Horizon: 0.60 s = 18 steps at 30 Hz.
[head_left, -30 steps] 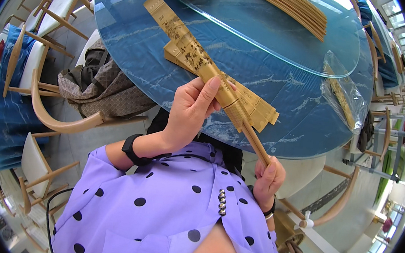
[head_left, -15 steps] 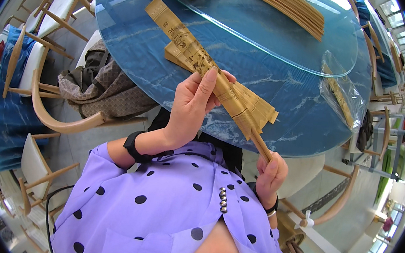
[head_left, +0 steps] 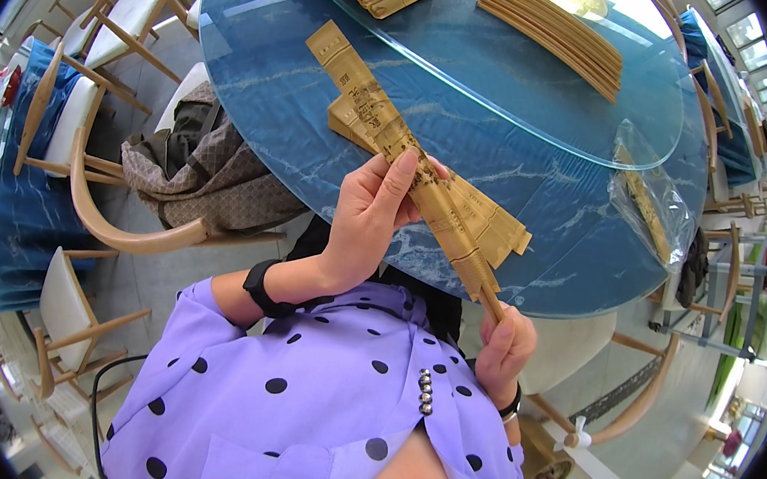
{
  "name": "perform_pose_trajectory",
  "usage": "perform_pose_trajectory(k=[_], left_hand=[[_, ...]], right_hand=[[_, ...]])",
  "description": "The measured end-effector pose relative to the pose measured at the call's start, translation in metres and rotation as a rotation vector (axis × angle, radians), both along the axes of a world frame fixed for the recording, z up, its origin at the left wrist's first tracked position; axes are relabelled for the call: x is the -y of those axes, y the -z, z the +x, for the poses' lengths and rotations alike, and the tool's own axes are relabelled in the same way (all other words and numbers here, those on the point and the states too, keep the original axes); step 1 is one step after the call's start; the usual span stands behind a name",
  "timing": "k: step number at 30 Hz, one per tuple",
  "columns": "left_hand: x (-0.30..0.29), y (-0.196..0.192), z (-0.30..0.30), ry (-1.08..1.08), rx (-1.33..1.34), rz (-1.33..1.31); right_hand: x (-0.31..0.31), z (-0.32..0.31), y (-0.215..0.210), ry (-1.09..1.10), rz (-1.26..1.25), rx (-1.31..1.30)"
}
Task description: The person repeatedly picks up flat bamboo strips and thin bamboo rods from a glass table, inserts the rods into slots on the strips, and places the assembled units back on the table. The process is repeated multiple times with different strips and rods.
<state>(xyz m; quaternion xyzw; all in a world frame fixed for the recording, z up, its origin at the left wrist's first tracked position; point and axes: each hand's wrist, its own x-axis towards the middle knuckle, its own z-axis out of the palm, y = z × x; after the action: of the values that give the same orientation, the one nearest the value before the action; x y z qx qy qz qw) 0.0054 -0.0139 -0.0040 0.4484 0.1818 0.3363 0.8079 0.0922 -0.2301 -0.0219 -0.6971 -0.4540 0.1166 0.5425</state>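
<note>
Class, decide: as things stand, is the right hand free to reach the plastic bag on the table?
Probably not: the right hand grips the fan handle, though nothing blocks the way to the bag.

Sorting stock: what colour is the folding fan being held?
Tan, bamboo-like folding fan, best in the head view.

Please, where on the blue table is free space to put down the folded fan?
The blue table is bare at its left part, beside the fan that both hands hold. Another free strip lies between the fan and the plastic bag. The glass turntable is crowded with stacked fans.
</note>
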Motion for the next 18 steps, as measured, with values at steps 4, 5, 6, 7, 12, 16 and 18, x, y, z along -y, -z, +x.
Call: perform_pose_trajectory(k=[4,5,6,7,12,16,18], left_hand=[[0.006,0.004,0.000,-0.016,-0.059,0.090],[0.006,0.005,-0.001,-0.037,-0.075,0.101],[0.004,0.007,-0.001,-0.047,-0.091,0.104],[0.002,0.009,0.000,-0.057,-0.107,0.111],[-0.015,0.009,0.004,-0.061,-0.107,0.113],[-0.028,0.006,0.008,-0.059,-0.120,0.089],[-0.029,0.006,0.008,-0.037,-0.108,0.075]], right_hand=[[-0.002,-0.003,-0.001,-0.006,0.006,0.000],[-0.004,-0.002,-0.002,-0.006,0.012,-0.021],[-0.005,-0.001,-0.001,-0.014,0.008,-0.004],[-0.006,0.000,0.000,-0.022,0.007,0.011],[-0.017,0.008,-0.010,-0.152,-0.051,0.085],[-0.020,0.006,-0.021,-0.086,0.015,0.242],[-0.025,0.010,-0.026,-0.138,0.069,0.402]])
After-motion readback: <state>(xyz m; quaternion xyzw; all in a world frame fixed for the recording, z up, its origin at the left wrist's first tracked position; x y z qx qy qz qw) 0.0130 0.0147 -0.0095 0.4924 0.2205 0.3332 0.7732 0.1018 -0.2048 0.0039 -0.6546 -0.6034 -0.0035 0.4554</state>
